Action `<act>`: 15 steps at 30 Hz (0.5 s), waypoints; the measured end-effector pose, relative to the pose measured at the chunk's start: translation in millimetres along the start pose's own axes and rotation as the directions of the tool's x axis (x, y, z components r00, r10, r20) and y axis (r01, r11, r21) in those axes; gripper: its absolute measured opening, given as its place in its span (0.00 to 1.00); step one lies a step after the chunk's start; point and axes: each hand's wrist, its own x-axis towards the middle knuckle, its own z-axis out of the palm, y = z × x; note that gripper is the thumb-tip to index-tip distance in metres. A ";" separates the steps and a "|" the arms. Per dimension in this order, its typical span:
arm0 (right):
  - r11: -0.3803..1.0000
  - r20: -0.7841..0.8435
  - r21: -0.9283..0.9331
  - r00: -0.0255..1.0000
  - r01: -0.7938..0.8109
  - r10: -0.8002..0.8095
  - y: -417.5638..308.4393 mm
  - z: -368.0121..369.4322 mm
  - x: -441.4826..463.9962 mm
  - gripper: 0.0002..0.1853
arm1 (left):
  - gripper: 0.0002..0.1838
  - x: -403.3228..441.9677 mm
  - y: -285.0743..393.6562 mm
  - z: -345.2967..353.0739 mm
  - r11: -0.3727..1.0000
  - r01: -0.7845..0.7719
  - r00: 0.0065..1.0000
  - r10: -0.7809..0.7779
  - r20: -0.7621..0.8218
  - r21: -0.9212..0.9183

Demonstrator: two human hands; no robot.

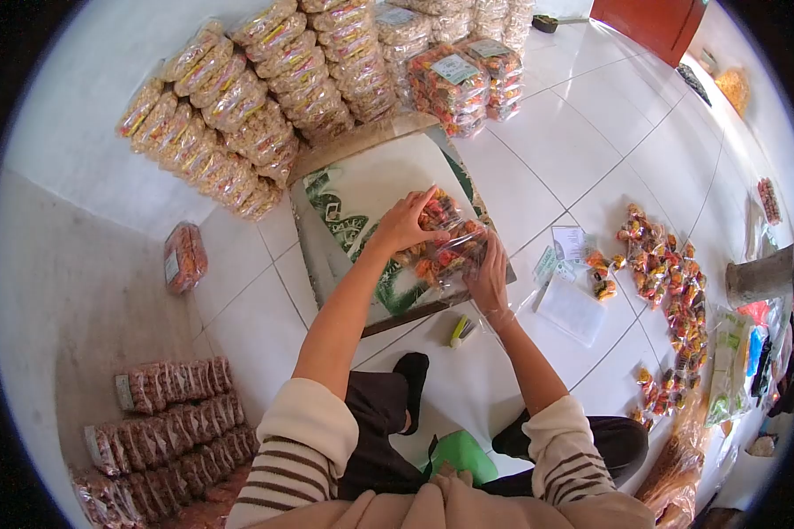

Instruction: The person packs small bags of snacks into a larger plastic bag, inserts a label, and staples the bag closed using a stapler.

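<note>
A transparent plastic bag of small orange-and-red snack packets [441, 262] lies on a low board [362, 176] with green and white print. My left hand [406, 222] grips the bag from its left side, thumb and forefinger apart across the top. On the right side, my right hand [490, 278] has its fingers closed around the bag's edge. The bag's far edge is partly hidden by my left fingers. A green stapler [460, 331] rests on the floor near the board's front edge.
Stacked snack bags [238, 97] line the wall, beside finished orange packs [450, 84]. Printed cards [570, 242] and plastic sheets [572, 310] lie at right, near strewn small packets [670, 282]. Brown packs [172, 388] stand at lower left; one pack [185, 257] lies alone.
</note>
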 end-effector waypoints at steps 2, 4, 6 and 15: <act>1.000 0.013 -0.021 1.000 0.010 -0.009 -8.8 -5.5 -1.2 0.46 | 0.49 0.5 -5.6 4.1 1.000 -0.017 1.000 0.018 -0.022 0.026; 0.998 0.021 -0.052 0.999 0.034 -0.033 -9.5 -7.7 2.7 0.45 | 0.50 8.3 -10.1 8.6 0.998 -0.042 0.997 0.045 -0.060 0.049; 0.991 -0.030 -0.126 0.998 0.054 -0.058 -4.0 -1.3 -3.3 0.46 | 0.51 6.6 -11.7 12.9 0.996 -0.071 0.992 0.076 -0.104 0.055; 0.979 -0.133 0.167 0.982 -0.115 0.138 -0.7 7.5 0.3 0.41 | 0.49 3.7 -3.8 1.0 0.996 -0.033 0.999 0.030 0.043 0.081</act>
